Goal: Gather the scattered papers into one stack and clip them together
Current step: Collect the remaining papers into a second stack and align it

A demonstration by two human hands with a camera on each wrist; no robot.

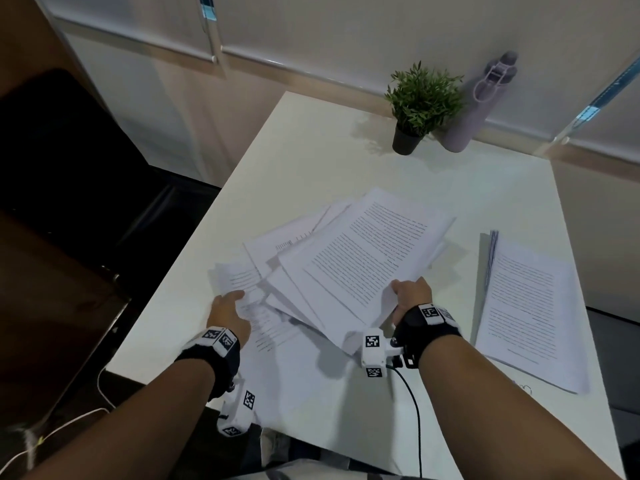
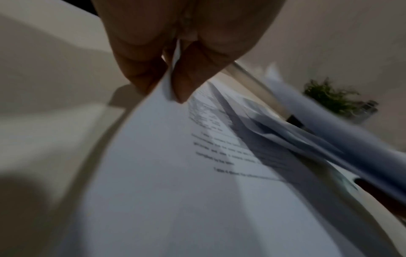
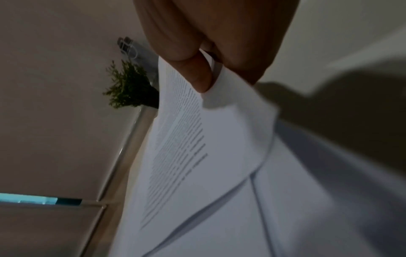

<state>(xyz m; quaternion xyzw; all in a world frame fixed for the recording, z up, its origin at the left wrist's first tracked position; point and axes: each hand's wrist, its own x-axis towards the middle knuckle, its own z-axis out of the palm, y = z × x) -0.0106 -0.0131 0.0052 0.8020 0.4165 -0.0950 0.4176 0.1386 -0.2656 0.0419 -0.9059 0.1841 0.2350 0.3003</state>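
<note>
Several printed white papers (image 1: 353, 261) lie fanned and overlapping in the middle of the white table (image 1: 311, 161). My left hand (image 1: 227, 313) pinches the left sheets at their near edge; the left wrist view shows a sheet (image 2: 175, 165) held between thumb and fingers (image 2: 189, 80). My right hand (image 1: 412, 296) grips the right side of the fan, lifted off the table; in the right wrist view the thumb (image 3: 197, 74) presses on a printed page (image 3: 197, 139). A separate neat stack (image 1: 526, 313) lies to the right, untouched. No clip is in view.
A small potted plant (image 1: 419, 105) and a lilac water bottle (image 1: 478, 105) stand at the table's far edge. A dark chair (image 1: 52, 168) is to the left. Cables hang near the table's front edge.
</note>
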